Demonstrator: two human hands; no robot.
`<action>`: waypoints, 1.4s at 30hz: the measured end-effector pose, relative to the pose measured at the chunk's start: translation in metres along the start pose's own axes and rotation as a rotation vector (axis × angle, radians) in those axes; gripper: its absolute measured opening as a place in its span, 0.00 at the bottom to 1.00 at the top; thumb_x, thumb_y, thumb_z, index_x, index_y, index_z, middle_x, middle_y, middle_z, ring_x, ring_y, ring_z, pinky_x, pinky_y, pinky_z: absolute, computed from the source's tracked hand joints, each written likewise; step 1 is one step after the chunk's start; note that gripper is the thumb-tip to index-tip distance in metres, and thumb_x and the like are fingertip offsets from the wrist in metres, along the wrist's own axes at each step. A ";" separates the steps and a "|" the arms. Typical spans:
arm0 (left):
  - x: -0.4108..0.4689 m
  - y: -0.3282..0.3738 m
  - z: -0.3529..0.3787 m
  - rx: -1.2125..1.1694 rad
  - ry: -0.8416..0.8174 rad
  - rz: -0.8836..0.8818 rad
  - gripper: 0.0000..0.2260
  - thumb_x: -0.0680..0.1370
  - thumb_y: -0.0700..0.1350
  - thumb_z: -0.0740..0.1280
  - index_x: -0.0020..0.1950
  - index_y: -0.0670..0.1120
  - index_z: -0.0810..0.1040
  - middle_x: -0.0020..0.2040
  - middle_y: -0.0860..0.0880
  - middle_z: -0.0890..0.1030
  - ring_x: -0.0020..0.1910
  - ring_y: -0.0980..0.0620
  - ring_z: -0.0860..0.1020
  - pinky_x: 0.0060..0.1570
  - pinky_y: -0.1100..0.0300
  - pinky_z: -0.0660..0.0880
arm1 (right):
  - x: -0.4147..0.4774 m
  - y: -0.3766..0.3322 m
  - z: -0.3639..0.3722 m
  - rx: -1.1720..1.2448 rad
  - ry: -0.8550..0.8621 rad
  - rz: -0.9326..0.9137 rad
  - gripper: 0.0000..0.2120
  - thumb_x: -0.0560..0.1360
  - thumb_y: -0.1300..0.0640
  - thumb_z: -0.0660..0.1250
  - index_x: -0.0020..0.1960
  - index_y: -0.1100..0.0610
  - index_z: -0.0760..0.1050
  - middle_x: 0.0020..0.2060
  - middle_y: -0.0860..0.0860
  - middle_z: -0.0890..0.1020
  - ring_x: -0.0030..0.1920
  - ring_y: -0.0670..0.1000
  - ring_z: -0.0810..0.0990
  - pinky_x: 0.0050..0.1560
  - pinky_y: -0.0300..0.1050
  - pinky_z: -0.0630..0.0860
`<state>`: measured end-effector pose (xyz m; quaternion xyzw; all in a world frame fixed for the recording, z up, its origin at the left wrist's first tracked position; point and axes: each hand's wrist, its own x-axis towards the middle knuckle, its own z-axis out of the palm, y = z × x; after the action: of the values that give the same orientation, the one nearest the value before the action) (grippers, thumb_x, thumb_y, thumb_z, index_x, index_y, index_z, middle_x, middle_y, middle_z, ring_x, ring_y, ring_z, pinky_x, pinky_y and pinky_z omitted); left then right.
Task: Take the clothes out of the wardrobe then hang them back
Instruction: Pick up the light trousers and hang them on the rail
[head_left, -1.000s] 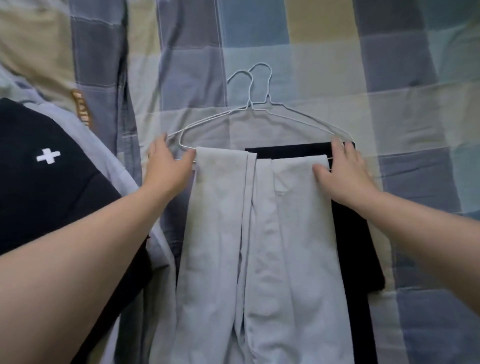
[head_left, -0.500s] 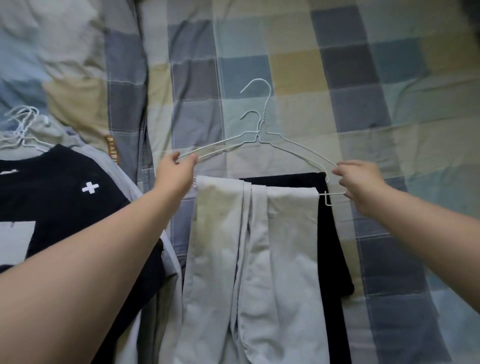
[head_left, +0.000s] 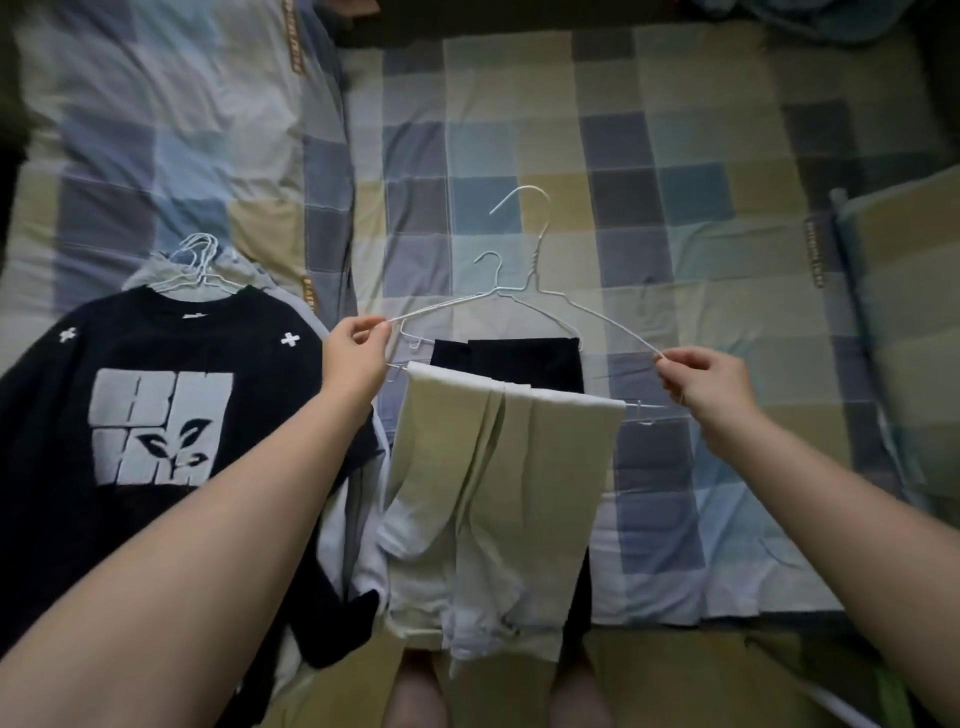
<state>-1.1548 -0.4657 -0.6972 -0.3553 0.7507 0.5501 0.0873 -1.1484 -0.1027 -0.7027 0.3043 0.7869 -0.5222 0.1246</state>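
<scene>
— So, how far along?
— Clothes look out, on the bed (head_left: 675, 156). My left hand (head_left: 358, 358) and right hand (head_left: 706, 384) each pinch an end of the wire hanger (head_left: 536, 260), pale trousers (head_left: 498, 467) draped mid-frame. Black T-shirt (head_left: 156, 405), left, awaits rehanging too, I'd say.

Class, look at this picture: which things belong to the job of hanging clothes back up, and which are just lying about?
In the job: left hand and right hand, pinching the raised wire hanger; pale trousers draped over it; black garment and second hanger lying beneath; black printed T-shirt.

Lying about: checked bedsheet; pillow at the right.
</scene>
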 end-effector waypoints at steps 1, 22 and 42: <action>-0.013 0.003 -0.009 -0.005 -0.007 0.000 0.04 0.79 0.48 0.67 0.52 0.51 0.78 0.51 0.47 0.81 0.51 0.48 0.80 0.53 0.53 0.78 | -0.017 -0.006 -0.009 0.015 0.012 -0.003 0.04 0.76 0.65 0.69 0.49 0.61 0.81 0.33 0.50 0.78 0.33 0.46 0.73 0.35 0.33 0.70; -0.198 0.085 -0.034 0.218 -0.691 0.543 0.09 0.78 0.50 0.71 0.51 0.45 0.79 0.45 0.47 0.81 0.44 0.50 0.80 0.44 0.56 0.77 | -0.415 0.011 -0.091 0.175 0.782 0.019 0.03 0.76 0.59 0.70 0.48 0.52 0.80 0.42 0.45 0.81 0.43 0.41 0.77 0.40 0.34 0.71; -0.577 0.017 0.018 0.258 -1.465 1.053 0.08 0.80 0.50 0.68 0.54 0.47 0.74 0.45 0.52 0.78 0.43 0.57 0.77 0.38 0.67 0.71 | -0.776 0.069 -0.174 -0.063 1.038 0.062 0.17 0.76 0.53 0.70 0.31 0.40 0.79 0.28 0.42 0.80 0.31 0.40 0.77 0.39 0.41 0.71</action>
<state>-0.7480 -0.1947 -0.3899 0.4842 0.6283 0.5185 0.3192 -0.4769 -0.1979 -0.2820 0.5422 0.7512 -0.2748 -0.2574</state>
